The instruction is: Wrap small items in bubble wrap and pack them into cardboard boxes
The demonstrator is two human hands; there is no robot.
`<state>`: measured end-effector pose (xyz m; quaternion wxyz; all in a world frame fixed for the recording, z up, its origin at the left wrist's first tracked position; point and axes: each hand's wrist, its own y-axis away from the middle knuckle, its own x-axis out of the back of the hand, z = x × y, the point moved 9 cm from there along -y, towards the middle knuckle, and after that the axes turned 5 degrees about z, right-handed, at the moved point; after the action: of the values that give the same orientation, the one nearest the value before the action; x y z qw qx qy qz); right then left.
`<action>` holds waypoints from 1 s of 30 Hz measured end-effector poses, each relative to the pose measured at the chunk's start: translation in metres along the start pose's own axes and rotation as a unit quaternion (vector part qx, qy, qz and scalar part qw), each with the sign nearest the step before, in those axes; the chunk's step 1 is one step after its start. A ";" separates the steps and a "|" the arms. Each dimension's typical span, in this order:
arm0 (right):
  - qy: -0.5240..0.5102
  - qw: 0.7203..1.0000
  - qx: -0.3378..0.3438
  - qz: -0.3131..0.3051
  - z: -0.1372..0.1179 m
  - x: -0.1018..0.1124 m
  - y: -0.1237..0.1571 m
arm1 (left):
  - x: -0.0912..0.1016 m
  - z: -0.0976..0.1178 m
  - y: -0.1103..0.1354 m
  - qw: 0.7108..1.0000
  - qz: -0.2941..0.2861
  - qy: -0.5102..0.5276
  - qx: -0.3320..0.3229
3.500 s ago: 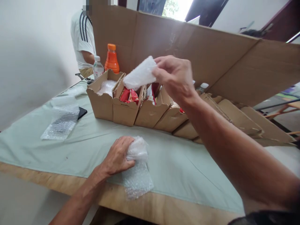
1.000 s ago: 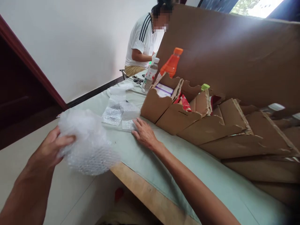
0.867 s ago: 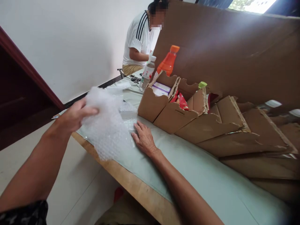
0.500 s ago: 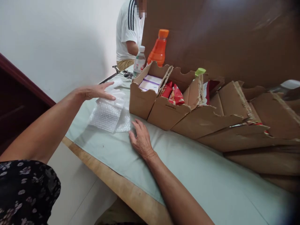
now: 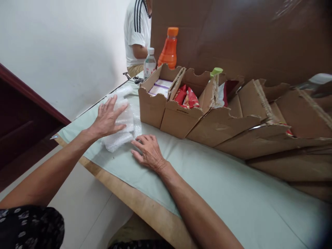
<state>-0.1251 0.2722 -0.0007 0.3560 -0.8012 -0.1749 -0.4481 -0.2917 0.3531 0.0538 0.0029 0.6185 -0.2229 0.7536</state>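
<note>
Clear bubble wrap lies loosely folded on the pale green tablecloth, left of the cardboard boxes. My left hand is over the left side of the wrap with its fingers spread; whether it touches the wrap I cannot tell. At the wrap's near right corner is my right hand, low over the cloth, its fingers apart and slightly bent. Neither hand grips anything.
A slanting row of cardboard boxes holds white-and-purple packs and red snack bags. Behind stand a clear bottle and an orange bottle. A person in a white shirt is beyond the table, beside a large brown panel.
My left hand has come down and nearer, its fingers now spread over the wrap. The wrap's near edge looks curled. My right hand has shifted slightly left.
</note>
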 end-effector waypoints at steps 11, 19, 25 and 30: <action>-0.010 0.999 0.018 -0.038 -0.003 -0.009 -0.002 | 0.002 0.002 0.020 0.999 -0.014 -0.033 -0.005; 0.003 1.000 -0.018 -0.025 0.002 -0.003 -0.002 | 0.010 0.010 0.017 1.000 -0.018 -0.009 0.002; 0.028 0.995 -0.099 0.007 0.018 -0.001 -0.003 | 0.013 0.060 0.069 0.997 0.030 -0.042 -0.057; 0.024 0.998 -0.031 -0.049 0.007 -0.014 -0.004 | -0.016 0.032 0.075 0.995 0.001 -0.098 -0.011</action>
<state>-0.1306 0.2808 -0.0133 0.3129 -0.7911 -0.1915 -0.4895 -0.2789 0.2786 0.0186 -0.0126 0.6889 -0.2311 0.6869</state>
